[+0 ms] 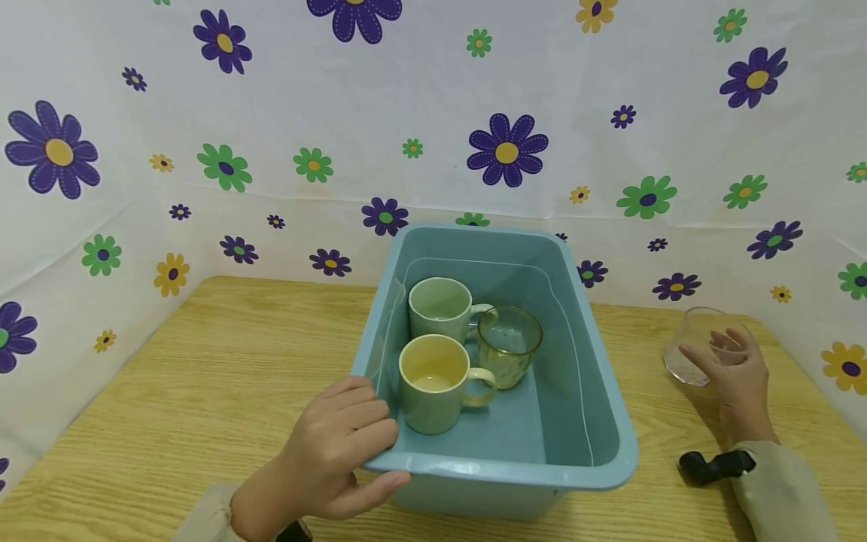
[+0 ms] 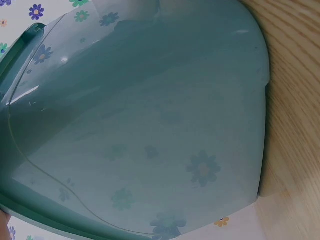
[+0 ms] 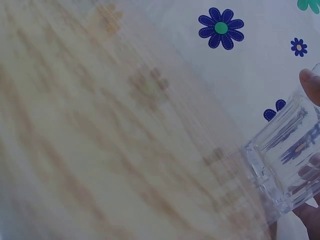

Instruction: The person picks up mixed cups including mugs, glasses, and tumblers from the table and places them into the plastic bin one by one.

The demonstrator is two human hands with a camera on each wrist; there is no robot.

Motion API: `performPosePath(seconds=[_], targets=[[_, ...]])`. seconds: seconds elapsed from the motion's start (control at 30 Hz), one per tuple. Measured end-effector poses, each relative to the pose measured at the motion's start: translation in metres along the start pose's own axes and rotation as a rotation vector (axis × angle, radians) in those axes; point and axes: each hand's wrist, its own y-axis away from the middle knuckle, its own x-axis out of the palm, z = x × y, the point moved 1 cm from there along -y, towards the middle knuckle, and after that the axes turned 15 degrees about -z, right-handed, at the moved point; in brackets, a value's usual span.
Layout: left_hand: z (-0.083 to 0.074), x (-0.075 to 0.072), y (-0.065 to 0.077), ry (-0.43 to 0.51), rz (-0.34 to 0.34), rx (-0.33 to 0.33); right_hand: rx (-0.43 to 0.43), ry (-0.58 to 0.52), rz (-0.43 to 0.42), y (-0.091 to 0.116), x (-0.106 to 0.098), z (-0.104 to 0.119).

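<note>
My left hand [image 1: 332, 444] grips the near left corner of a blue plastic tub [image 1: 494, 468], with its fingers over the rim and the thumb along the front. The tub's smooth outer wall [image 2: 140, 115] fills most of the left wrist view. Inside stand a yellow mug [image 1: 430, 406], a pale green mug [image 1: 439, 325] behind it and an amber-tinted glass cup [image 1: 504, 369] beside them. At the far right, my right hand [image 1: 743, 380] holds a clear drinking glass [image 1: 685, 363] between thumb and fingers. The glass's thick base [image 3: 270, 185] shows in the right wrist view.
A wood-grain table [image 1: 230, 361] lies under everything. Behind it and along both sides hangs a white flowered sheet [image 1: 420, 98]. The tub's high right wall [image 1: 596, 361] stands between the right hand and the mugs.
</note>
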Motion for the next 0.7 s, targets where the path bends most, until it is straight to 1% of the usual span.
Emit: performPosePath(seconds=[0.1, 0.2, 0.3, 0.53, 0.7], targets=[[0.0, 0.0, -0.001, 0.0, 0.001, -0.001, -0.014, 0.021, -0.013, -0.001, 0.0, 0.001], [0.0, 0.0, -0.001, 0.0, 0.001, 0.003, -0.017, 0.015, -0.026, -0.001, -0.001, 0.003], [0.0, 0.0, -0.002, -0.001, 0.002, 0.005, -0.043, 0.013, -0.031, 0.0, -0.003, 0.005], [0.0, 0.0, -0.001, 0.002, 0.009, -0.008, -0.048, -0.13, -0.034, 0.003, -0.007, 0.012], [-0.001, 0.0, -0.001, -0.003, 0.008, -0.01, -0.073, -0.18, -0.06, 0.005, -0.008, 0.02]])
